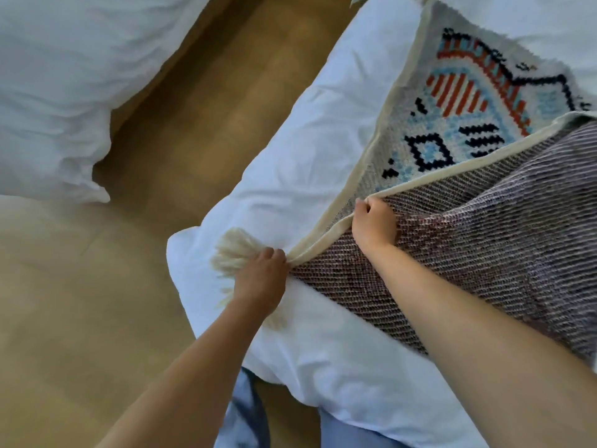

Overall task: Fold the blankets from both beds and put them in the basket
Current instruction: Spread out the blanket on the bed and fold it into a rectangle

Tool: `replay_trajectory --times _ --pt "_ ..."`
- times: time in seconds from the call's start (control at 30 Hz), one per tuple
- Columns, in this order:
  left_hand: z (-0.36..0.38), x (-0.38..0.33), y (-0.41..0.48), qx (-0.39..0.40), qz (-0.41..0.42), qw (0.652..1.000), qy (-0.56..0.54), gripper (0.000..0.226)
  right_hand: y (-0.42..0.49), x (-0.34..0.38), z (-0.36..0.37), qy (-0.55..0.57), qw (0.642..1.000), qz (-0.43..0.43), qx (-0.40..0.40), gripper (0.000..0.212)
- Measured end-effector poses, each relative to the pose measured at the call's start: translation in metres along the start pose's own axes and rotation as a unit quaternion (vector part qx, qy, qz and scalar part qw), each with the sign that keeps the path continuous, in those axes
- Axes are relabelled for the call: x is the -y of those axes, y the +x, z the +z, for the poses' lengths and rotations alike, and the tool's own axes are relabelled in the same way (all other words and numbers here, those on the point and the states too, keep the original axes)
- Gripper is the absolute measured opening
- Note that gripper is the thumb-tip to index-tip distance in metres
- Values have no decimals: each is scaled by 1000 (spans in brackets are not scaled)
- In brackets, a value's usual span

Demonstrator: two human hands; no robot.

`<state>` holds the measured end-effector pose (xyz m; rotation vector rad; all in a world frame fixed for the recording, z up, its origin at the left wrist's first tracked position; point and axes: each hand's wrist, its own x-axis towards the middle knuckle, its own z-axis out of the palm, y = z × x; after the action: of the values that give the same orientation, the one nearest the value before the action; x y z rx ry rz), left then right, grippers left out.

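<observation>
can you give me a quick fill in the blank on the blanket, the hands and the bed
1. The left hand pinches the blanket at the corner with the cream ____.
2. The right hand grips the folded-over layer by its ____.
3. The blanket lies on a bed with ____ bedding.
4. Between the two beds the floor looks like ____.

Missing words: tassel; edge; white; wood

Single head view, worn on me, facing steeply down and forward. Close over bed corner [307,176]; wood floor [97,302] at left.
</observation>
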<state>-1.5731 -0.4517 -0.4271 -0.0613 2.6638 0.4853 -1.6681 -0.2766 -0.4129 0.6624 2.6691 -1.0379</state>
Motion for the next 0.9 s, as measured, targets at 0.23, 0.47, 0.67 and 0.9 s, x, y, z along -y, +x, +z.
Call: replay_trajectory --times 0.23,0.47,0.67,0.9 --pt "-8 52 3 94 62 993 20 19 -16 32 61 13 996 81 -31 35" --pt "-24 61 19 115 201 970 73 32 -14 30 75 -13 990 135 -28 25" --pt "-66 34 85 137 269 949 91 31 -10 27 83 19 987 155 -33 22" --pt "-107 -6 150 192 341 911 132 32 -9 38 85 22 972 233 -35 23"
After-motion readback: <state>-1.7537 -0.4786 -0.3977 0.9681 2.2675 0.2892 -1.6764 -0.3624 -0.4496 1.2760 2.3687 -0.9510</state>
